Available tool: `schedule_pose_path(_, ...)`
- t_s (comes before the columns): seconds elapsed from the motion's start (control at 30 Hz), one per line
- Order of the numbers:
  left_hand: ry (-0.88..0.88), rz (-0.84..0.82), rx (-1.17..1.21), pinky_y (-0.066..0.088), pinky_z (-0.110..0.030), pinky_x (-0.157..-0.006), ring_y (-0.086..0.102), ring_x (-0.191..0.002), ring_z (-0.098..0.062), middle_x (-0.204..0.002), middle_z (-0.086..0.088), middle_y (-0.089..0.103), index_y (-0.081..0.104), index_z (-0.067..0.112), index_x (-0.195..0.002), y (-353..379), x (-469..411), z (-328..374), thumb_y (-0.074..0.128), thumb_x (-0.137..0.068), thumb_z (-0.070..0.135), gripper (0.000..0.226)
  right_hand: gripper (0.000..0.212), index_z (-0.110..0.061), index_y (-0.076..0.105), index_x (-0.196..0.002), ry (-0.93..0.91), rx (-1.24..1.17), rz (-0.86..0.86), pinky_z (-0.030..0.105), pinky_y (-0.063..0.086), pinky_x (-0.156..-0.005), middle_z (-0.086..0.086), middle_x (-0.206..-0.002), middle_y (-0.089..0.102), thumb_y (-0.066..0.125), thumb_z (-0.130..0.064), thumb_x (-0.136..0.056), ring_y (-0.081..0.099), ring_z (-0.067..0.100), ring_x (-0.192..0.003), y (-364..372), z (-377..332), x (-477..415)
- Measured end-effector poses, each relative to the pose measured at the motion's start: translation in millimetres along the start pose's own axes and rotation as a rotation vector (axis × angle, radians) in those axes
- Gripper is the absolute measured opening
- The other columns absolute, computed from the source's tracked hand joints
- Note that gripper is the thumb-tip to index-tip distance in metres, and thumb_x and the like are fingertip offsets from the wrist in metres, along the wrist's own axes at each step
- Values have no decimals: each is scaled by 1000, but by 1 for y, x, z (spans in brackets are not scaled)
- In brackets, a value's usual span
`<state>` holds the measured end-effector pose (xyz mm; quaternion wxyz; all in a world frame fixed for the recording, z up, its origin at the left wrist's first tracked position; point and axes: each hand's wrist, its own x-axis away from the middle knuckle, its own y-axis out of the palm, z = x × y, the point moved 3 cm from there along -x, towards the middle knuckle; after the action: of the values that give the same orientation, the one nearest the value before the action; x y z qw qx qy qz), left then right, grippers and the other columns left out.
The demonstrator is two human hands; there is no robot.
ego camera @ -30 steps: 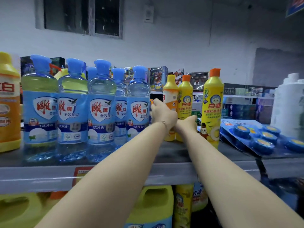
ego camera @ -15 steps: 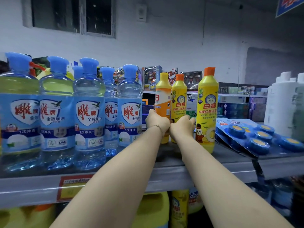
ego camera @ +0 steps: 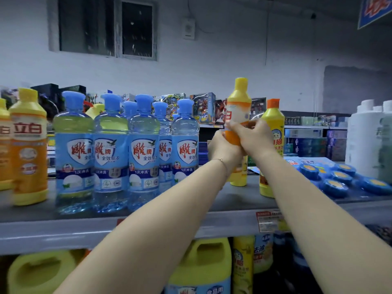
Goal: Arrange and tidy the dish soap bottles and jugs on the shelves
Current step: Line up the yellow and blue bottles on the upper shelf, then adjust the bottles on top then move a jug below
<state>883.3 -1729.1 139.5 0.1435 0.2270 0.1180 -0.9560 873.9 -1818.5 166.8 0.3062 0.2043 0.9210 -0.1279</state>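
Both hands are raised over the grey top shelf (ego camera: 63, 232). My left hand (ego camera: 224, 146) and my right hand (ego camera: 255, 136) together grip an orange-and-white dish soap bottle (ego camera: 238, 107) with a yellow cap, held tilted above the shelf. Below the hands, the yellow base of another bottle (ego camera: 238, 179) stands on the shelf. A yellow bottle with an orange cap (ego camera: 274, 124) stands just right of my right hand. Several clear blue-capped bottles (ego camera: 144, 155) stand in a cluster to the left. Orange bottles (ego camera: 28, 145) stand at the far left.
A blue pack of round toilet blocks (ego camera: 339, 177) lies on the shelf at the right, with tall white bottles (ego camera: 364, 134) behind it. Yellow jugs (ego camera: 201, 262) and more yellow bottles (ego camera: 242, 264) sit on the shelf below. Toy boxes line the back.
Both hands gripped the orange-and-white bottle low on the shelf; now it is lifted off the shelf and tilted. The view has shifted left, showing the orange bottles.
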Motion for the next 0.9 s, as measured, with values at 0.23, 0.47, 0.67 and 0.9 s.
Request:
schedule_pose_path(0.23,189,-23,-94,53,-46,-86,59,-102,-27,-112,-6,59,44,23,-120,-33,46,26,78,-62,35,69,66,-12,60,-108,-103,104,126,33,50,-77,1,-97,59,83,-50,-59,60,20,-88,-22,-46,31)
schedule_pose_path(0.47,250,-93,-98,52,-23,-63,62,-85,-11,-94,5,59,47,23,-112,-136,92,34,82,-68,26,56,26,-22,62,-78,-77,-273,-137,25,57,-60,-2,-84,69,85,-28,-66,68,9,-68,11,-94,86)
schedule_pose_path(0.67,375,44,-310,56,-33,-72,62,-89,-15,-106,2,56,44,25,-118,-263,121,16,79,-73,34,58,14,-19,65,-77,-68,-470,-298,21,53,-50,-2,-76,71,79,-20,-75,68,7,-58,86,-138,143)
schedule_pose_path(0.9,483,239,-734,44,-31,-89,51,-103,-18,-118,-2,49,43,16,-127,-405,136,-33,69,-78,47,63,16,-14,69,-84,-109,-558,-340,37,61,-69,2,-80,73,79,-22,-75,72,16,-73,203,-191,203)
